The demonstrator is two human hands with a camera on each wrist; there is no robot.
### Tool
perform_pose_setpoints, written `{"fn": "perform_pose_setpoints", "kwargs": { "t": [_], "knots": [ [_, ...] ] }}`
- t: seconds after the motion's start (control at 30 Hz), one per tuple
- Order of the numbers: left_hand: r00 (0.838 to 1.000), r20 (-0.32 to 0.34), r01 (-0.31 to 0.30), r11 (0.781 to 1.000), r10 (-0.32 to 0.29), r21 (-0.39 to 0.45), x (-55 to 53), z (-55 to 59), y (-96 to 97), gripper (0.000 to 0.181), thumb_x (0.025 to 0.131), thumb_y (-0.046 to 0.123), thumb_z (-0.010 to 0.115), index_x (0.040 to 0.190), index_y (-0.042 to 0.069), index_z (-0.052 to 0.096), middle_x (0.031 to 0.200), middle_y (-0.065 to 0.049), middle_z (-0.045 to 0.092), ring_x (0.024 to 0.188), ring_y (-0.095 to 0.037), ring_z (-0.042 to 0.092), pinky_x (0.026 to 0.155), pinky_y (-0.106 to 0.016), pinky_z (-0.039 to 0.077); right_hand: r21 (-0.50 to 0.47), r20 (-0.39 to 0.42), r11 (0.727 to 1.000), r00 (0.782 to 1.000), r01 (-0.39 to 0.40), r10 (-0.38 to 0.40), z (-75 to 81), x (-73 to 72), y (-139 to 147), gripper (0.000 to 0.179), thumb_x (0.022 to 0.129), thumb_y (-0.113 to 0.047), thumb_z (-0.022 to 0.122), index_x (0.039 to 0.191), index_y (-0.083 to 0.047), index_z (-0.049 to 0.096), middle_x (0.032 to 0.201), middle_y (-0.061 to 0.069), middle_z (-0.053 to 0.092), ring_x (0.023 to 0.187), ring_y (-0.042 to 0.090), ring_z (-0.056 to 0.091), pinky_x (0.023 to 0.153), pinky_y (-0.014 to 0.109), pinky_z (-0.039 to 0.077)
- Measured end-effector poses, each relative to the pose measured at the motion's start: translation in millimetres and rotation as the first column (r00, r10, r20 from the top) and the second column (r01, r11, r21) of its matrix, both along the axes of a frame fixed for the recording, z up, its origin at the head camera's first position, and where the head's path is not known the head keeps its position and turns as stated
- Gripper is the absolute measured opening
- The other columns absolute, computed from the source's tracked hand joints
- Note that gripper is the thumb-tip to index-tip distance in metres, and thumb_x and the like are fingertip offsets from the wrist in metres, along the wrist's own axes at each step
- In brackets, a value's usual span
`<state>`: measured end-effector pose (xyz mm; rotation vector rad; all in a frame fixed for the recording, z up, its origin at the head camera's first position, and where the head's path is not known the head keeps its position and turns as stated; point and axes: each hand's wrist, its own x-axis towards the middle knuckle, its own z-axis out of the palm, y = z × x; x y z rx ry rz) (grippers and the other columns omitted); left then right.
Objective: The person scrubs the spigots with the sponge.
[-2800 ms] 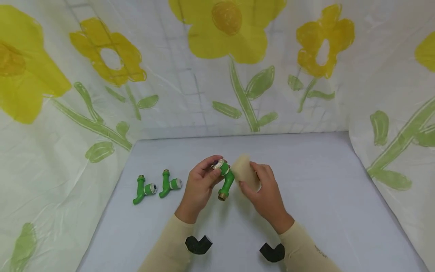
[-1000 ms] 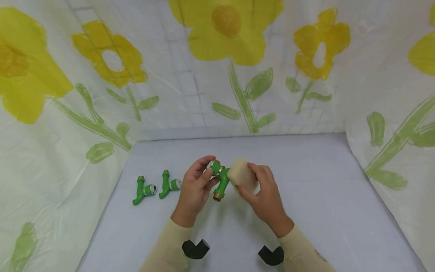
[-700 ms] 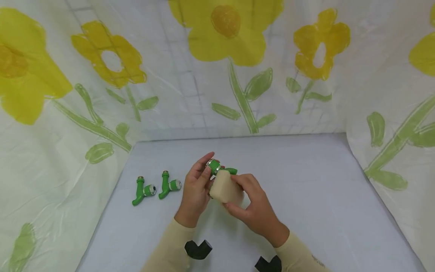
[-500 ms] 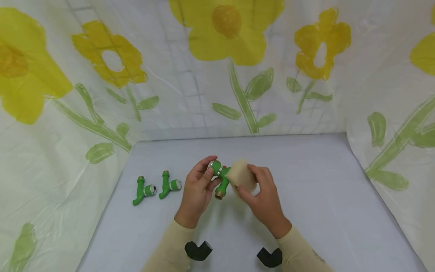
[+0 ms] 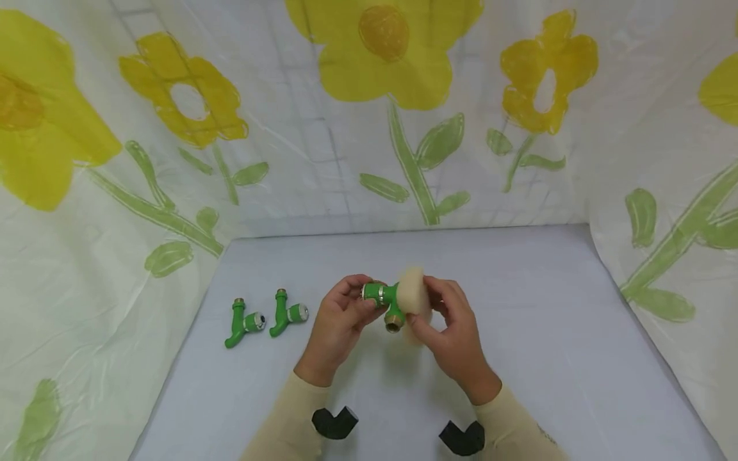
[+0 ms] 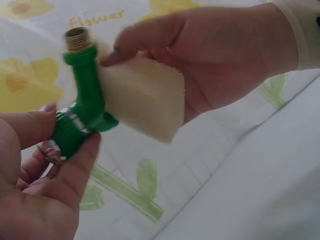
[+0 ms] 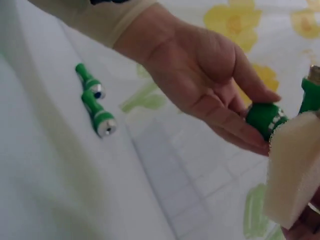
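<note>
My left hand (image 5: 341,317) grips a green tap (image 6: 89,95) by its ribbed knob end, thumb on one side and fingers on the other. The tap's brass threaded inlet (image 5: 394,325) points toward me in the head view. A cream sponge (image 5: 412,296) is held by my right hand (image 5: 455,330), thumb and fingers on its sides. The sponge lies against the tap body and hides its spout in the head view. In the left wrist view the sponge (image 6: 145,95) covers the far side of the tap body.
Two more green taps, one farther left (image 5: 239,323) and one nearer (image 5: 282,312), lie side by side on the white table (image 5: 548,333), left of my hands. A white sheet with yellow flowers (image 5: 311,160) hangs behind the table and along both sides.
The sponge has moved from the tap's body down over the inlet and back to the spout side. The held tap has turned, and both hands have shifted slightly right.
</note>
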<state>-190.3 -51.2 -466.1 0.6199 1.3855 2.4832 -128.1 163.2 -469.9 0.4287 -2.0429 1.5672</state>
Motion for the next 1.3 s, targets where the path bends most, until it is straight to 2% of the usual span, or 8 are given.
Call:
{"fn": "perform_pose_setpoints", "kwargs": {
  "t": [0.2, 0.33, 0.5, 0.73, 0.87, 1.1, 1.17, 1.3],
  "knots": [
    [0.998, -0.026, 0.056, 0.998, -0.055, 0.019, 1.0, -0.6, -0.1, 0.031, 0.102, -0.008, 0.07, 0.127, 0.006, 0.058, 0.128, -0.016, 0.068, 0.114, -0.023, 0.072, 0.101, -0.044, 0.058, 0.014, 0.087, 0.991, 0.987, 0.134, -0.135, -3.8, -10.7, 11.3, 0.059, 0.093, -0.001, 0.084, 0.147, 0.001, 0.061, 0.125, 0.011, 0.06, 0.117, 0.021, 0.059, 0.098, 0.021, 0.052],
    [0.999, -0.043, 0.02, 1.0, -0.019, 0.006, -0.4, -4.0, 0.3, 0.03, 0.104, -0.007, 0.068, 0.128, 0.005, 0.056, 0.128, -0.016, 0.068, 0.116, -0.024, 0.071, 0.104, -0.046, 0.056, -0.025, 0.082, 1.0, 0.997, 0.003, -0.001, 0.6, -3.7, 6.0, 0.058, 0.095, 0.003, 0.08, 0.149, -0.001, 0.059, 0.129, 0.009, 0.059, 0.119, 0.024, 0.058, 0.1, 0.025, 0.053],
    [0.997, -0.084, -0.005, 1.0, 0.004, -0.023, -2.8, -1.9, -4.3, 0.031, 0.105, -0.006, 0.066, 0.135, 0.002, 0.06, 0.129, -0.015, 0.069, 0.118, -0.024, 0.07, 0.106, -0.047, 0.055, -0.011, -0.028, 0.991, 0.99, -0.136, 0.136, 6.1, 0.9, 3.3, 0.062, 0.09, 0.01, 0.079, 0.148, -0.003, 0.061, 0.132, 0.01, 0.06, 0.121, 0.027, 0.059, 0.104, 0.03, 0.054],
    [0.997, -0.055, 0.05, 0.998, -0.048, 0.039, -2.2, 1.2, -4.7, 0.028, 0.106, -0.003, 0.068, 0.133, 0.007, 0.068, 0.129, -0.014, 0.07, 0.115, -0.023, 0.071, 0.104, -0.046, 0.056, 0.033, -0.112, 0.999, 0.993, 0.037, -0.033, -0.7, -8.3, 5.0, 0.061, 0.086, 0.009, 0.08, 0.145, 0.001, 0.064, 0.127, 0.013, 0.061, 0.116, 0.028, 0.06, 0.101, 0.025, 0.053],
    [0.999, -0.023, 0.044, 0.998, -0.043, 0.052, 0.9, -1.0, -5.0, 0.03, 0.105, -0.009, 0.064, 0.13, 0.007, 0.067, 0.129, -0.015, 0.07, 0.112, -0.022, 0.072, 0.101, -0.042, 0.058, 0.022, -0.074, 0.99, 0.988, 0.137, -0.135, -3.3, -9.2, 3.5, 0.06, 0.087, 0.006, 0.082, 0.143, 0.004, 0.062, 0.126, 0.014, 0.061, 0.115, 0.026, 0.059, 0.1, 0.023, 0.053],
    [1.0, 0.006, 0.009, 1.0, -0.009, 0.007, 2.5, -3.7, -3.5, 0.029, 0.102, -0.01, 0.062, 0.127, 0.006, 0.065, 0.127, -0.013, 0.067, 0.103, -0.017, 0.069, 0.089, -0.029, 0.061, -0.033, -0.035, 0.992, 0.992, -0.125, 0.124, 3.3, 3.1, -3.7, 0.061, 0.089, 0.008, 0.08, 0.146, -0.002, 0.06, 0.132, 0.011, 0.06, 0.121, 0.029, 0.058, 0.103, 0.032, 0.055],
    [1.0, 0.004, 0.025, 1.0, -0.025, -0.011, 3.2, -5.5, -3.6, 0.028, 0.102, -0.009, 0.062, 0.126, 0.006, 0.065, 0.123, -0.011, 0.068, 0.099, -0.015, 0.068, 0.083, -0.027, 0.061, -0.021, -0.067, 0.992, 0.99, -0.127, 0.125, 5.0, 2.5, -3.4, 0.061, 0.088, 0.009, 0.08, 0.145, -0.003, 0.061, 0.132, 0.011, 0.06, 0.12, 0.029, 0.058, 0.104, 0.032, 0.054],
    [0.996, -0.012, 0.091, 0.996, -0.091, 0.0, 4.2, -9.0, -1.8, 0.022, 0.105, 0.001, 0.072, 0.125, 0.008, 0.066, 0.121, -0.009, 0.07, 0.104, -0.017, 0.071, 0.094, -0.036, 0.061, -0.012, -0.107, 1.0, 0.994, -0.027, 0.025, 4.0, -3.5, -0.5, 0.063, 0.083, 0.012, 0.08, 0.143, 0.0, 0.063, 0.128, 0.012, 0.06, 0.117, 0.029, 0.059, 0.102, 0.029, 0.054]
  ]
}}
